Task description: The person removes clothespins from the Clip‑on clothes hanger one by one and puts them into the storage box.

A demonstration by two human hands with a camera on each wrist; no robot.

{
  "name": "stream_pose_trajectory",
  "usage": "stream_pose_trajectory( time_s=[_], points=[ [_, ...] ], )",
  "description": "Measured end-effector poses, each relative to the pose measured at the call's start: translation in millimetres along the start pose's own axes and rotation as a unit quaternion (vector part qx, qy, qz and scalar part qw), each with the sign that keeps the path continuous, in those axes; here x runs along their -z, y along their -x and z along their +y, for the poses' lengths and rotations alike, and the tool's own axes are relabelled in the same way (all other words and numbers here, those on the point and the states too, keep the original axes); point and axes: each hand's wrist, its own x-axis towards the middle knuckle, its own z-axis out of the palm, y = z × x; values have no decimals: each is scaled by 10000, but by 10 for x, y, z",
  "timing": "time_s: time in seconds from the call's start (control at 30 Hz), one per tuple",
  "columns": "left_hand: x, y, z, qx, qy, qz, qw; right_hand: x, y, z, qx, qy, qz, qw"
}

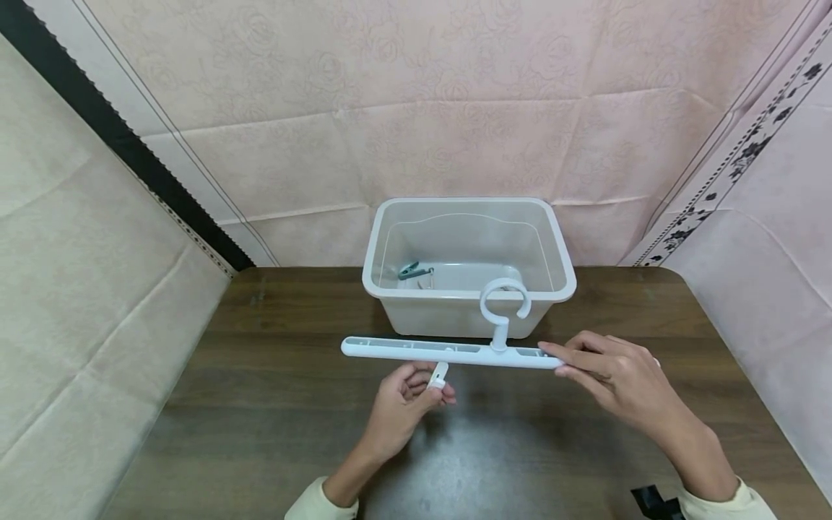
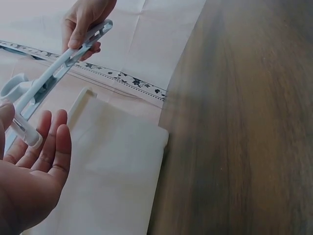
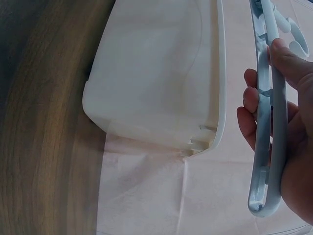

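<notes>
A pale blue plastic hanger (image 1: 448, 352) with a slotted straight bar and a curled hook is held level above the table, in front of a bin. My right hand (image 1: 617, 372) pinches its right end between thumb and fingers; the right wrist view shows the fingers around the slotted bar (image 3: 264, 147). My left hand (image 1: 406, 404) pinches a small white plastic piece (image 1: 438, 375) just under the middle of the bar. In the left wrist view the piece (image 2: 27, 132) lies by the thumb, with the other fingers loosely bent. Whether it is joined to the bar I cannot tell.
A light grey plastic bin (image 1: 468, 314) stands at the back of the brown wooden table (image 1: 273, 404). Inside lie a teal clip (image 1: 412, 271) and small metal bits. Patterned cloth (image 1: 455, 144) hangs behind the table. A black strap (image 1: 656, 502) is near my right sleeve.
</notes>
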Motion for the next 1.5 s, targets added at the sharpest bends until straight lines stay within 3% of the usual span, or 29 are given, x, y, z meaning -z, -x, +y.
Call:
stream_pose_trajectory(
  time_s=[0.23, 0.43, 0.67, 0.9, 1.1, 1.27, 1.5],
  points=[
    [65, 9, -11, -231, -8, -127, 9997, -2, 7, -5, -78, -56, 3, 10000],
    [83, 37, -17, -203, -195, -95, 9996, 0, 9, -2, -81, -91, 27, 9999],
    [102, 76, -15, -83, -855, -15, 9963, 0, 8, 3, -64, -122, 76, 9999],
    [102, 131, 37, -201, -1438, -261, 9891, -1, -7, -2, -47, -74, 93, 9999],
    [59, 146, 222, -468, -2129, -557, 9744, -29, -1, 17, -8, -63, 185, 9998],
    [12, 101, 447, -886, -2154, -786, 9693, -40, -3, 25, 4, -72, 207, 9998],
    [4, -32, 780, -1115, -2345, -848, 9620, -56, 14, 34, -9, -113, 217, 9997]
  ],
)
